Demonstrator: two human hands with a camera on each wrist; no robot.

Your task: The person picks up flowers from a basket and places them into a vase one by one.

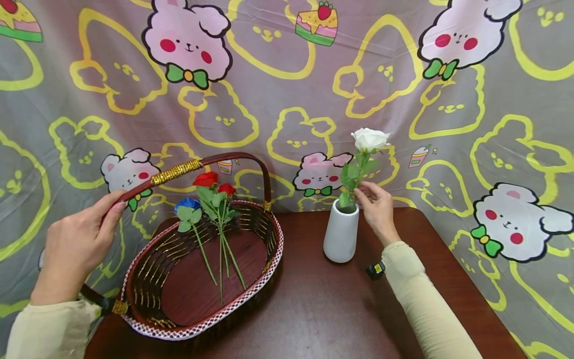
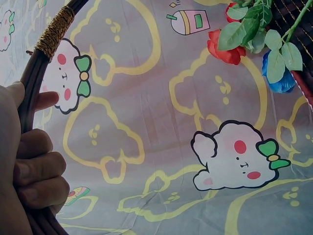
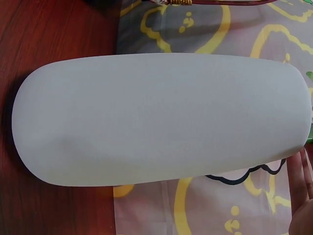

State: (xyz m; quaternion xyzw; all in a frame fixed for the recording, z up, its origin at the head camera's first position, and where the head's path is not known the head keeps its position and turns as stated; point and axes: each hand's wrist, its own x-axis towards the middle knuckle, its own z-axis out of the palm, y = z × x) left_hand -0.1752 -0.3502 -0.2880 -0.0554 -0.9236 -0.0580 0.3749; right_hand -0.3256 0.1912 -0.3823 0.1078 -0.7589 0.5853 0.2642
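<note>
My left hand (image 1: 73, 244) grips the brown handle (image 1: 134, 190) of a woven oval basket (image 1: 186, 333), below the gold wrapping. In the left wrist view, the fingers of my left hand (image 2: 41, 169) curl around that handle (image 2: 30, 93). Inside the basket lie two red roses (image 1: 206, 179) and a blue rose (image 1: 186, 203), stems toward the near rim. At the mouth of a white vase (image 1: 341, 237), my right hand (image 1: 378, 212) pinches the stem of an upright white rose (image 1: 370, 139). The vase (image 3: 161, 120) fills most of the right wrist view, hiding much of that hand (image 3: 301, 196).
Basket and vase stand on a dark brown table (image 1: 309, 299), the vase to the basket's right. A patterned cloth (image 1: 278, 65) with cartoon animals hangs behind and at both sides. A small black device (image 1: 375, 270) sits at the right wrist.
</note>
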